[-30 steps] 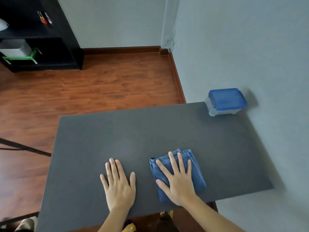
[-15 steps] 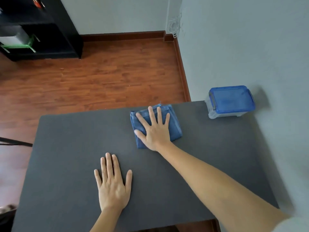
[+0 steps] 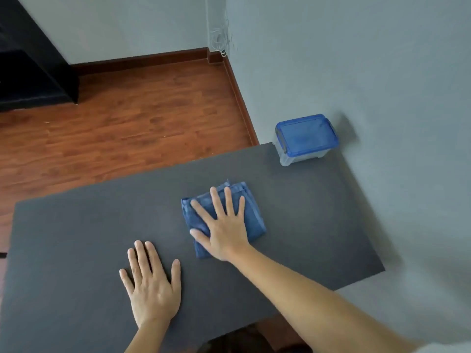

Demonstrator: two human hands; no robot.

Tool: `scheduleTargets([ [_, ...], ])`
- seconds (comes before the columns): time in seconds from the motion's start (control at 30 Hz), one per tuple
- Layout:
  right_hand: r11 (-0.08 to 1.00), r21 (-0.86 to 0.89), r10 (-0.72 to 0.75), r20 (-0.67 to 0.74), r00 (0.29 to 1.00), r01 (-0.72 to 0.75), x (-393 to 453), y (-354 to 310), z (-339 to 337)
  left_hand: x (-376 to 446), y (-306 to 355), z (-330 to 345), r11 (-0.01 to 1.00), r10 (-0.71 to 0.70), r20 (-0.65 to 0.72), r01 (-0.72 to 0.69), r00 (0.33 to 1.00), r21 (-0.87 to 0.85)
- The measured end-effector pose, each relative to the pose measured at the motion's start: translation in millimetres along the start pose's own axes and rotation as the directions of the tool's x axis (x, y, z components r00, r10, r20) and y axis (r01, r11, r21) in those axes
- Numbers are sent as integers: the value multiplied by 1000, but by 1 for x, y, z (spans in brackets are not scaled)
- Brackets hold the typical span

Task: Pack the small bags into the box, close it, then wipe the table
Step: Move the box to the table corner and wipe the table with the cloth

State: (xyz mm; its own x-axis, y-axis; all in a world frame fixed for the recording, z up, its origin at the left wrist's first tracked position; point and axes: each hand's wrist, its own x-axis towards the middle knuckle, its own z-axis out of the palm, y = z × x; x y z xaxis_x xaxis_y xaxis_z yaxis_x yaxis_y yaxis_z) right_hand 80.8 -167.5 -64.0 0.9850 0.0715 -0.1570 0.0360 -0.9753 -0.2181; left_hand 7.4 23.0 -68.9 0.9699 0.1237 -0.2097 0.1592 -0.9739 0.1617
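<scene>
Both hands lie flat: the right hand point(image 3: 224, 230) presses the cloth point(image 3: 251, 217), the left hand point(image 3: 153, 289) steadies the table point(image 3: 76, 238). Better to wipe with even pressure, around the closed box point(image 3: 305, 138).

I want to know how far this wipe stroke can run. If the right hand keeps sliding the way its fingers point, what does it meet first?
Probably nothing: the right hand on the cloth points toward the table's far edge, left of the box.
</scene>
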Motion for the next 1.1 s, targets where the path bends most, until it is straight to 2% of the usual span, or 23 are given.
scheduleTargets([
  [0.03, 997, -18, -74, -8, 997, 74, -29, -1, 9, 1, 0, 0, 1000, 3, -4, -3, 1000, -5],
  [0.1, 994, -46, -104, -39, 994, 102, -82, 23, 18, 3, 1, 0, 1000, 9, -8, -9, 1000, -9],
  [0.23, 988, -124, 91, -56, 994, -97, -135, 114, 0, 2, 0, 1, 999, 32, -5, -32, 999, -9],
  [0.33, 958, -119, 263, 11, 965, -260, -139, 166, -25, 2, -1, 2, 999, 52, -14, -53, 999, -11],
  [0.4, 947, -134, 301, 50, 952, -292, -140, 189, -35, 3, -1, 2, 998, 62, 6, -62, 998, -2],
  [0.53, 951, -189, 269, 120, 956, -244, -144, 209, -42, 3, -7, -4, 990, 135, 48, -137, 990, 39],
  [0.63, 944, -211, 284, 119, 951, -255, -141, 196, -50, 0, -20, -8, 975, 208, 72, -213, 975, 67],
  [0.77, 959, -95, 264, -52, 963, -268, -140, 128, -46, -8, -34, -8, 961, 258, 86, -265, 962, 83],
  [0.93, 998, -50, 50, 58, 997, -47, -125, 28, -4, -19, -41, -11, 972, 227, 71, -231, 971, 47],
  [1.1, 994, -96, 58, 97, 994, -48, -96, -24, 12, -19, -44, -11, 981, 183, 54, -186, 982, 61],
])
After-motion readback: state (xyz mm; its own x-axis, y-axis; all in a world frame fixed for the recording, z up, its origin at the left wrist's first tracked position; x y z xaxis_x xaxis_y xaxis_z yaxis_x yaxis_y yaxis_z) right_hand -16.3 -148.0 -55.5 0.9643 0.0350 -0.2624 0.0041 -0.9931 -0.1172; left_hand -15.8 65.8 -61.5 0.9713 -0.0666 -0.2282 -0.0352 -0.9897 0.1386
